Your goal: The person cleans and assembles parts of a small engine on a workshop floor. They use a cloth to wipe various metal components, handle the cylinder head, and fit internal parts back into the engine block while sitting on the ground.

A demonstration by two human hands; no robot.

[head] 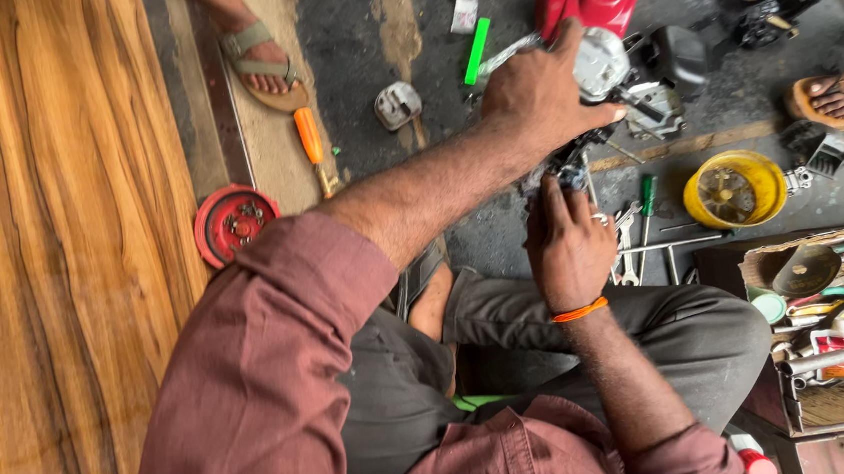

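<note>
Left hand (541, 92) is up on the small engine with the red plastic cover and bare grey metal body (607, 42), which sits on the dark, oily floor (356, 41) just ahead of the person's knees. The palm lies over the metal body, fingers spread and curled around it, thumb out toward the silver casing. It grips the engine itself, no tool in it.

Right hand (568, 246) sits just below, at the engine's near end, fingers bunched and pointing up into the black parts there. I cannot tell what it pinches, if anything; the fingertips are hidden among the parts. An orange thread band (580, 310) circles that wrist.

Around them: a yellow round plastic fan cover (734, 187) lies to the right, a few steel spanners (633, 245) beside the right hand, an orange-handled screwdriver (310, 140) and a red round metal disc (230, 222) off to the left by the wooden board (51, 246). An open box of mixed tools (840, 324) stands at the right edge.
</note>
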